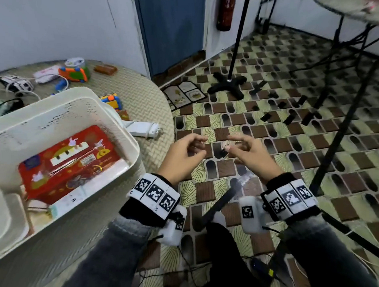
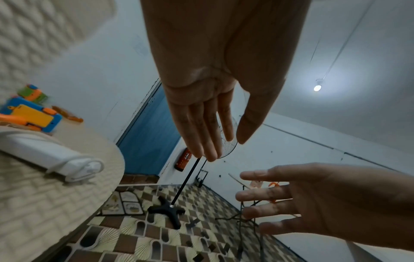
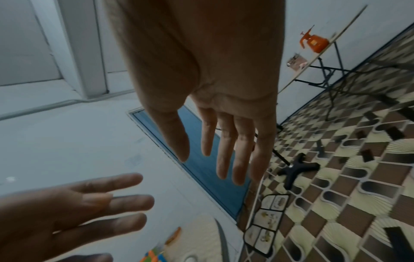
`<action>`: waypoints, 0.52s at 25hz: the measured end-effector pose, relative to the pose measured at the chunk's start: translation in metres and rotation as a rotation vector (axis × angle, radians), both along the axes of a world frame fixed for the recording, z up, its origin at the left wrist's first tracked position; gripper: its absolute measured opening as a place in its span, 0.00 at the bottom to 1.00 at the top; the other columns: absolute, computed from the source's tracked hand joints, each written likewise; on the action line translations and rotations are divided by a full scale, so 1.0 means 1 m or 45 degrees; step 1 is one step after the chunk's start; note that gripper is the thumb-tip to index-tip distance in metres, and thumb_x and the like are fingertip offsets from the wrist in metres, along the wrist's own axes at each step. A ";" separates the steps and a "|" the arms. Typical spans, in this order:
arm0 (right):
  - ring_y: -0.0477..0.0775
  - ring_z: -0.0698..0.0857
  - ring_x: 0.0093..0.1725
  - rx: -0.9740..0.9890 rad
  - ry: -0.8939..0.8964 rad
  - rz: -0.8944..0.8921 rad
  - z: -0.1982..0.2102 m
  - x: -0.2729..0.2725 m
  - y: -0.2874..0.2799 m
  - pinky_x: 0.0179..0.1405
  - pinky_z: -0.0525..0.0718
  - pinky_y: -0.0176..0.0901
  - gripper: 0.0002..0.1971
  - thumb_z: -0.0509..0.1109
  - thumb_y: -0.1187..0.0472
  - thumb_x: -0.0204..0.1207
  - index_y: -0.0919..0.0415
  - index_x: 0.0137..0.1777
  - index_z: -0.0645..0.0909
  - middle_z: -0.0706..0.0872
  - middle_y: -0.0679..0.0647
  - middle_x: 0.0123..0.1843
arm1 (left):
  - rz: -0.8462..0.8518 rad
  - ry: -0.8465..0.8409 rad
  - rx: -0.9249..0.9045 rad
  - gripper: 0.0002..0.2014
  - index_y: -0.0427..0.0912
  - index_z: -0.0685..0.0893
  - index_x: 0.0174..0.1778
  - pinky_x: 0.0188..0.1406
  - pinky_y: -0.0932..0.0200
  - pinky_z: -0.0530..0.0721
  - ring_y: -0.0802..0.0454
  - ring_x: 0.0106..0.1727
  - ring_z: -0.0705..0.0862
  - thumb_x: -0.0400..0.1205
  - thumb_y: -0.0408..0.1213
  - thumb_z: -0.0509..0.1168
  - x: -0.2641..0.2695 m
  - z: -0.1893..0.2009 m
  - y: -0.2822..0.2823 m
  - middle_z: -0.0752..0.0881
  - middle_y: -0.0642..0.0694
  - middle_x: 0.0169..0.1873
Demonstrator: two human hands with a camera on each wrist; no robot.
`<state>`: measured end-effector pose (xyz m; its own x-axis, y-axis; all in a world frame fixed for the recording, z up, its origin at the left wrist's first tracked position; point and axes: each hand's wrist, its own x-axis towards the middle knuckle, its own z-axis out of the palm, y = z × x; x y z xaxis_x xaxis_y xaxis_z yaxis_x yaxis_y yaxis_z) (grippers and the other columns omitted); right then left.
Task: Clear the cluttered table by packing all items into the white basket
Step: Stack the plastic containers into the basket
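Patterned tile floor (image 1: 270, 129) beneath empty hands; perforated white basket (image 1: 82, 109) holds glossy red box (image 1: 69, 160)

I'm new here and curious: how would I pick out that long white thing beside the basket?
Find the white basket on the round table. By its far right corner, near the table's edge, lies a white power strip: long, flat and plain, unlike the colourful toys behind it.
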<state>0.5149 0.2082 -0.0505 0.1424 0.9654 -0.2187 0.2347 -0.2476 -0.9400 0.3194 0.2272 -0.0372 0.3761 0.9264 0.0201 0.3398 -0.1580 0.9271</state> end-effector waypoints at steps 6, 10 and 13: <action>0.54 0.80 0.43 -0.162 0.052 -0.023 -0.050 0.060 0.064 0.45 0.80 0.42 0.18 0.70 0.66 0.77 0.64 0.67 0.78 0.82 0.50 0.38 | 0.154 -0.005 -0.186 0.14 0.43 0.82 0.57 0.55 0.66 0.82 0.51 0.52 0.83 0.79 0.23 0.65 0.032 -0.053 0.068 0.86 0.40 0.51; 0.48 0.82 0.51 -0.259 -0.079 0.164 -0.065 0.099 0.133 0.50 0.81 0.39 0.19 0.71 0.62 0.78 0.60 0.69 0.78 0.85 0.57 0.51 | 0.322 0.014 -0.274 0.14 0.45 0.83 0.55 0.55 0.65 0.82 0.51 0.53 0.84 0.79 0.23 0.66 0.054 -0.075 0.129 0.87 0.39 0.52; 0.50 0.82 0.55 -0.312 -0.135 0.301 -0.071 0.121 0.187 0.43 0.78 0.34 0.19 0.72 0.60 0.76 0.59 0.67 0.78 0.84 0.56 0.56 | 0.432 0.014 -0.321 0.16 0.54 0.82 0.51 0.56 0.61 0.81 0.50 0.53 0.85 0.79 0.25 0.67 0.067 -0.085 0.166 0.87 0.43 0.50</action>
<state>0.6363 0.3948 -0.1217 -0.0449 0.8951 -0.4436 0.4054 -0.3895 -0.8270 0.3859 0.3930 -0.1220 0.0476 0.9730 -0.2257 0.3439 0.1961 0.9183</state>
